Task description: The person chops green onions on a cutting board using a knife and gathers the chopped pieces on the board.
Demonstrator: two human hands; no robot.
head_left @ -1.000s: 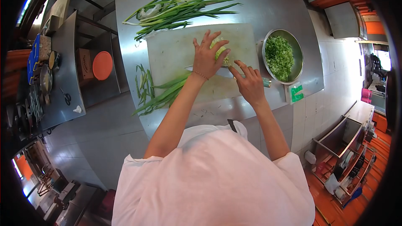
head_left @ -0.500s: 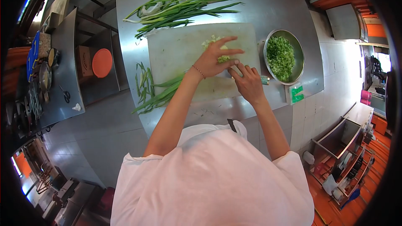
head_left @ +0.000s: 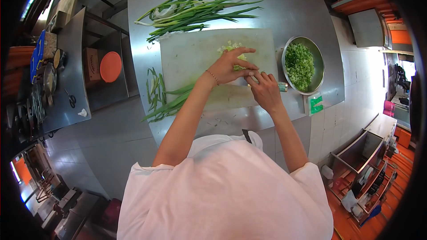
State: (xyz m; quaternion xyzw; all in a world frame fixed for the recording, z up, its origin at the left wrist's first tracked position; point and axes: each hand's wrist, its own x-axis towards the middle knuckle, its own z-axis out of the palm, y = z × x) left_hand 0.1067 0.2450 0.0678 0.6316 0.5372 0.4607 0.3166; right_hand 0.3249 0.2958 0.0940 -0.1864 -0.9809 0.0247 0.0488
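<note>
The right hand (head_left: 267, 90) grips the knife (head_left: 283, 87) over the cutting board (head_left: 180, 58), its long axis running left to right, handle end toward the bowl (head_left: 318, 74), blade hidden, while the left hand (head_left: 228, 67) spreads its fingers beside the chopped onion (head_left: 229, 46).
</note>
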